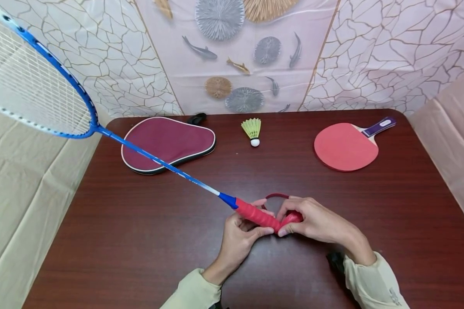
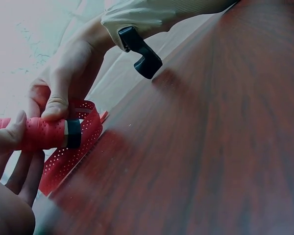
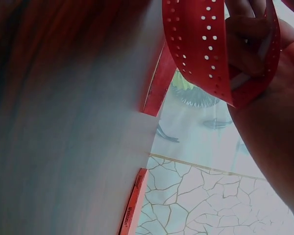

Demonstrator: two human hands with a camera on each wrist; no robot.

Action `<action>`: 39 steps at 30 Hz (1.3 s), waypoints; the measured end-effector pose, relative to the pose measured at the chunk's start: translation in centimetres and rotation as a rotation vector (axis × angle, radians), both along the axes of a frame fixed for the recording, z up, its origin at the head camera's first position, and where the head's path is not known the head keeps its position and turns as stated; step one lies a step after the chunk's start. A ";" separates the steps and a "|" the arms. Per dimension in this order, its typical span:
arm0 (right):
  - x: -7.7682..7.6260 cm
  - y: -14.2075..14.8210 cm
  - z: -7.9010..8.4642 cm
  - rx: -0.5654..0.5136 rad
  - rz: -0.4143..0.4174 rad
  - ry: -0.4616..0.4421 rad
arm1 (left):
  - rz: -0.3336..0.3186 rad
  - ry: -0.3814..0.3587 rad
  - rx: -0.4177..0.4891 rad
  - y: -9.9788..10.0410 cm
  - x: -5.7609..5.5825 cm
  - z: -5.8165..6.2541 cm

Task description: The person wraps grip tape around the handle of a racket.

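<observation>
A blue and white badminton racket point(image 1: 170, 167) slants up to the left in the head view, its strung head running out of frame. My left hand point(image 1: 236, 238) holds its red wrapped handle point(image 1: 255, 213), thumb lying along the near side. At the butt end my right hand point(image 1: 321, 219) pinches red grip tape point(image 1: 292, 218), its thumb against the handle's end. The left wrist view shows the perforated tape point(image 2: 63, 164) hanging in a loop beside the dark butt end point(image 2: 74, 133). In the right wrist view, the tape point(image 3: 196, 44) curves broadly in front of the right hand.
Along the back of the brown table point(image 1: 139, 257) lie a maroon paddle case point(image 1: 166, 139), a yellow shuttlecock point(image 1: 253, 131) and a red table tennis paddle point(image 1: 346, 147). Patterned cloth point(image 1: 236, 68) hangs behind the table.
</observation>
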State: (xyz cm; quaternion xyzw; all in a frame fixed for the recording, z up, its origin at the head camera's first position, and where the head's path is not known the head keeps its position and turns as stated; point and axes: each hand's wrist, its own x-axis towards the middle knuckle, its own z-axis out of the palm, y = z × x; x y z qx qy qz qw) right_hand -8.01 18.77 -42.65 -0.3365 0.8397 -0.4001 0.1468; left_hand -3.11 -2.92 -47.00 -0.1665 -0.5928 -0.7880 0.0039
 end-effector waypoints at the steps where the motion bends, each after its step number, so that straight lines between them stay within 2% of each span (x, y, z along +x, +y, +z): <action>1: 0.0 0.0 0.0 0.004 -0.007 0.004 | 0.002 0.017 -0.014 0.0 0.1 0.4; 4: 0.0 0.0 -0.1 0.016 -0.032 0.020 | -0.010 0.047 -0.039 0.0 0.2 1.3; 7: 0.0 -0.1 -0.1 0.019 -0.062 0.037 | -0.054 0.068 -0.038 0.0 0.3 1.7; 11: -0.1 -0.1 -0.1 0.030 -0.088 0.077 | -0.123 0.076 -0.016 0.2 0.4 1.9; 15: -0.1 -0.2 -0.2 0.048 -0.083 0.140 | -0.146 0.044 -0.011 0.3 0.5 1.7; 20: -0.2 -0.3 -0.4 0.050 -0.080 0.177 | -0.113 -0.003 -0.025 0.4 0.6 1.5; 30: -0.2 -0.4 -0.4 0.056 -0.066 0.136 | -0.061 -0.001 -0.054 0.5 0.8 1.5; 36: -0.2 0.0 -0.2 0.013 -0.056 0.085 | -0.012 0.022 -0.057 0.5 0.8 1.4; 39: -0.2 0.0 -0.2 0.002 -0.035 0.077 | -0.009 0.022 -0.051 0.6 0.8 1.4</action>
